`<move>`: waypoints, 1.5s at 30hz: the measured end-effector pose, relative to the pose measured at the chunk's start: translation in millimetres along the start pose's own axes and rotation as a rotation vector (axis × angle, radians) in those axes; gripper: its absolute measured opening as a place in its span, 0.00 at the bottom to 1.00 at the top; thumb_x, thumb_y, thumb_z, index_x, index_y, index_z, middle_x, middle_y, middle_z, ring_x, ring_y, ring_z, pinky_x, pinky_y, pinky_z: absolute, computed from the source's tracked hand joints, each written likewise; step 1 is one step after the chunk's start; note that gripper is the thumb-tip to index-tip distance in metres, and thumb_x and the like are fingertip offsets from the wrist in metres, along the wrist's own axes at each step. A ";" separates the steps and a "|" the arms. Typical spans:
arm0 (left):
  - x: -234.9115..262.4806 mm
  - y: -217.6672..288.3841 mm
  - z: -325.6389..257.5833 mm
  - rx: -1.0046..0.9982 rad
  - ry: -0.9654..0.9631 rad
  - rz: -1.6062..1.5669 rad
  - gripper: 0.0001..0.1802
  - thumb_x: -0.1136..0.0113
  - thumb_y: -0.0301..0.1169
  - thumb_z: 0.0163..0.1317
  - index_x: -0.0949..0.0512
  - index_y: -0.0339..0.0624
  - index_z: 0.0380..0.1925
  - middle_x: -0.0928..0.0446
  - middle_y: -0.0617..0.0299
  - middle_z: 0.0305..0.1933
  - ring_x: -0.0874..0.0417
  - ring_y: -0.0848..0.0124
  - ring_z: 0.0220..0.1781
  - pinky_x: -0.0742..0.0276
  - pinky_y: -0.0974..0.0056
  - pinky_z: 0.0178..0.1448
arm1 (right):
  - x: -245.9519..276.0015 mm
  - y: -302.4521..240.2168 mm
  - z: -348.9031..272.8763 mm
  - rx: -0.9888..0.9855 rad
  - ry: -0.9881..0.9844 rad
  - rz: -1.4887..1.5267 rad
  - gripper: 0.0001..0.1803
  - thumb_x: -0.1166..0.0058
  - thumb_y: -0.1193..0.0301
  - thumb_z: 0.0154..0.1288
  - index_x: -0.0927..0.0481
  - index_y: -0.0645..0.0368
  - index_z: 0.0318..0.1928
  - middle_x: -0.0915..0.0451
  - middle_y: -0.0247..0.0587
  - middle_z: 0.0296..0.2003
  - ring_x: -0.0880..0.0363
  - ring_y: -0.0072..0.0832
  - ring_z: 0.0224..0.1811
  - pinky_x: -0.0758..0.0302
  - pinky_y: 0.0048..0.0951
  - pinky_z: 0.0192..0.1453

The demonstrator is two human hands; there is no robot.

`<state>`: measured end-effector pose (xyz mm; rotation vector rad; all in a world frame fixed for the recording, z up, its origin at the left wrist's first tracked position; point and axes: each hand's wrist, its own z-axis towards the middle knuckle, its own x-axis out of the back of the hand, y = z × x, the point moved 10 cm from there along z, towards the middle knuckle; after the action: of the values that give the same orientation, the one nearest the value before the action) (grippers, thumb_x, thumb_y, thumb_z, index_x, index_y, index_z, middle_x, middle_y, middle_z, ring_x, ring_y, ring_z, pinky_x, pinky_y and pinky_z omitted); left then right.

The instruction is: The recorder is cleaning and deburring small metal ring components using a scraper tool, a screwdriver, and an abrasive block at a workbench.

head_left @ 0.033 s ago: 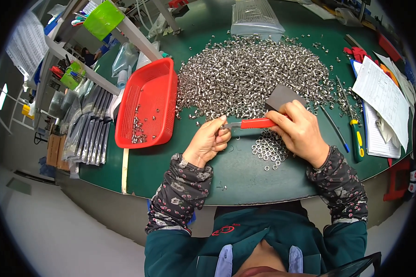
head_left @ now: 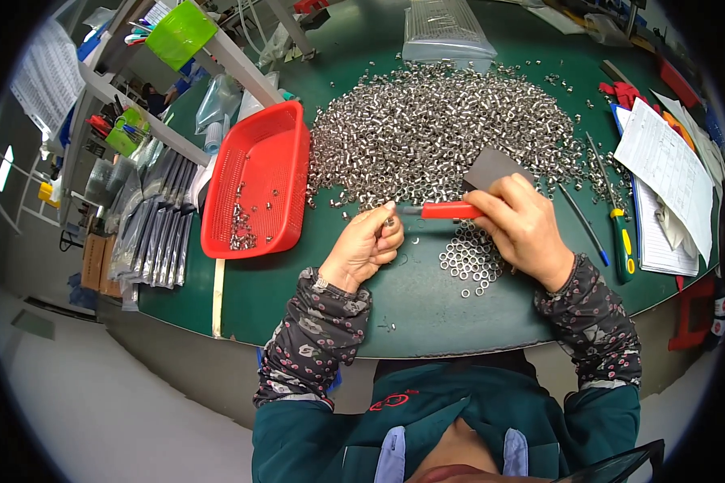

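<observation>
My left hand is closed, pinching a small metal ring between thumb and forefinger; the fingers partly cover it. My right hand grips a red-handled knife, its short blade pointing left at the ring. I cannot tell whether the blade touches it. Below the knife lies a small group of metal rings, spread flat on the green table. Just beyond both hands spreads a large heap of similar rings. A dark grey flat piece rests on the heap's near edge, behind my right hand.
To the left stands a red perforated basket with some metal pieces inside. On the right lie a green-and-yellow-handled tool, a dark pen-like rod and papers. Bagged dark items sit far left. A plastic-wrapped stack stands behind the heap.
The knife has shifted slightly to the right and its blade has tilted a little. My left hand stays in place with the ring.
</observation>
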<state>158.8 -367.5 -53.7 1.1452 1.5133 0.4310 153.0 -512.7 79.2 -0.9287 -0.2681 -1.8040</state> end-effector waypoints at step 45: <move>9.9 31.9 -3.6 -0.215 0.107 0.003 0.02 0.53 0.27 0.59 0.35 0.43 0.31 0.30 0.64 0.28 0.46 0.86 0.14 0.53 0.82 0.13 | 2.6 27.1 -7.6 -0.199 0.070 0.070 0.10 0.47 0.74 0.47 0.26 0.59 0.34 0.33 0.39 0.22 0.31 0.34 0.26 0.33 0.32 0.27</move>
<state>170.0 -343.5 -33.1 0.9687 1.5167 0.6497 172.7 -530.6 69.4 -0.9983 -0.0114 -1.8172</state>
